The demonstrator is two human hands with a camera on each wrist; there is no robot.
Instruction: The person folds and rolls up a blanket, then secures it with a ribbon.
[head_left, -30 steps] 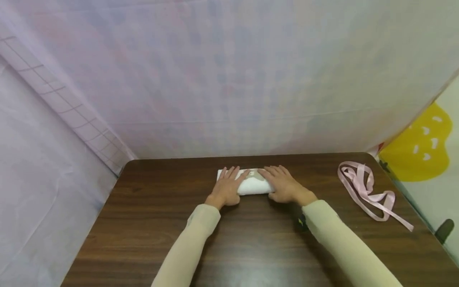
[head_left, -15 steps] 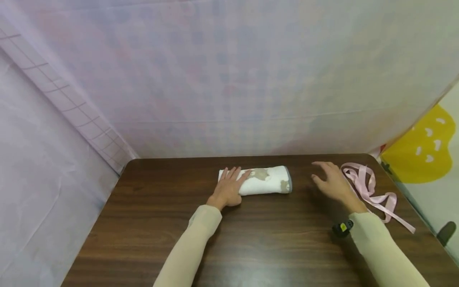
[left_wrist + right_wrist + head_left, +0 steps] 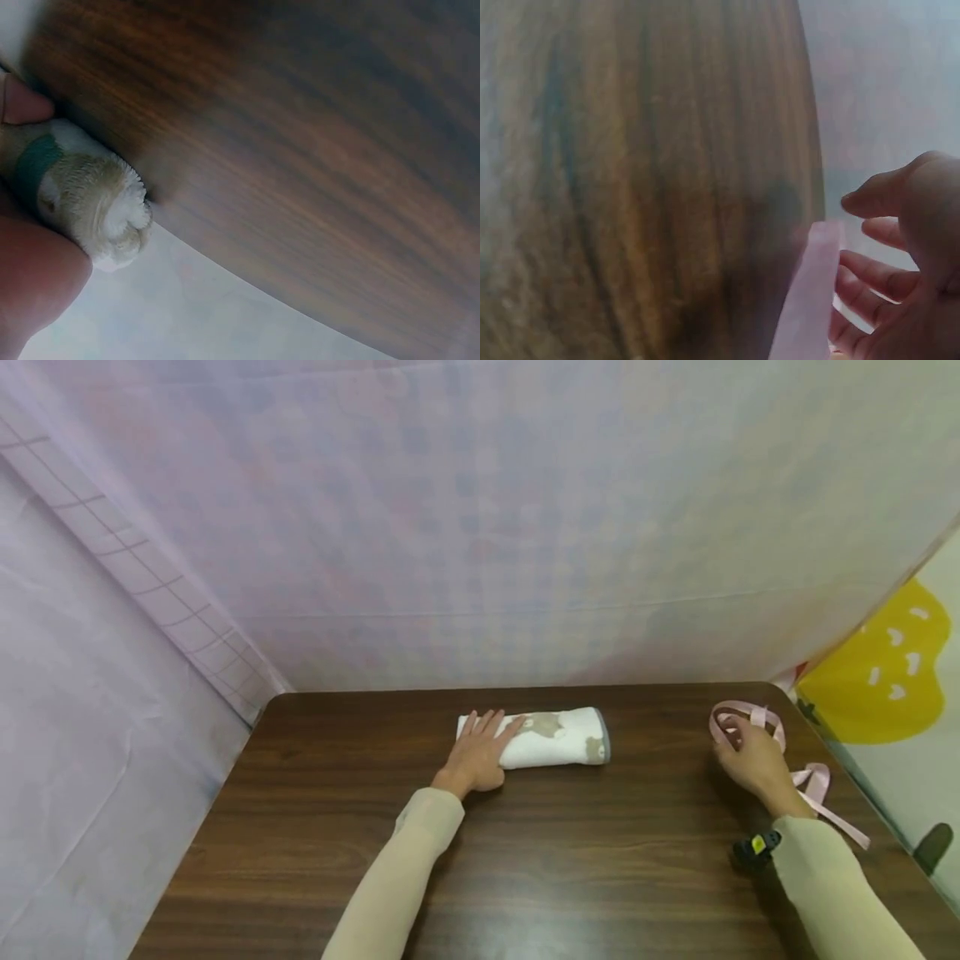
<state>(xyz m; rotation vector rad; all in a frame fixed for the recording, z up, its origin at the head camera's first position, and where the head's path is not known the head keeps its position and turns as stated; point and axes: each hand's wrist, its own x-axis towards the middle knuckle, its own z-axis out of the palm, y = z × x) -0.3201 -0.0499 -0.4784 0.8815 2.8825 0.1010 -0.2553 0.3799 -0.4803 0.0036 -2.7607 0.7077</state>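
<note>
A rolled towel (image 3: 558, 739), white with tan bear patches and a grey-edged end, lies at the far middle of the table. My left hand (image 3: 474, 756) rests on its left part with fingers spread. The left wrist view shows the towel's spiral end (image 3: 112, 214) between the thumb and a finger. On the right lies a loosely looped pink satin ribbon (image 3: 813, 781). My right hand (image 3: 756, 767) is over it with curved fingers, covering its middle. In the right wrist view the thumb and fingers stand apart, with a strip of ribbon (image 3: 806, 296) beside the fingertips.
The dark wood table (image 3: 562, 852) runs back to a pale patterned curtain (image 3: 480, 568). White sheeting (image 3: 90, 760) hangs on the left. A yellow shape (image 3: 892, 668) is on the right-hand wall. A small black device (image 3: 756, 849) sits at the right wrist.
My right hand has left the towel and moved right to the ribbon, baring the towel's right end. The left hand has stayed on the towel.
</note>
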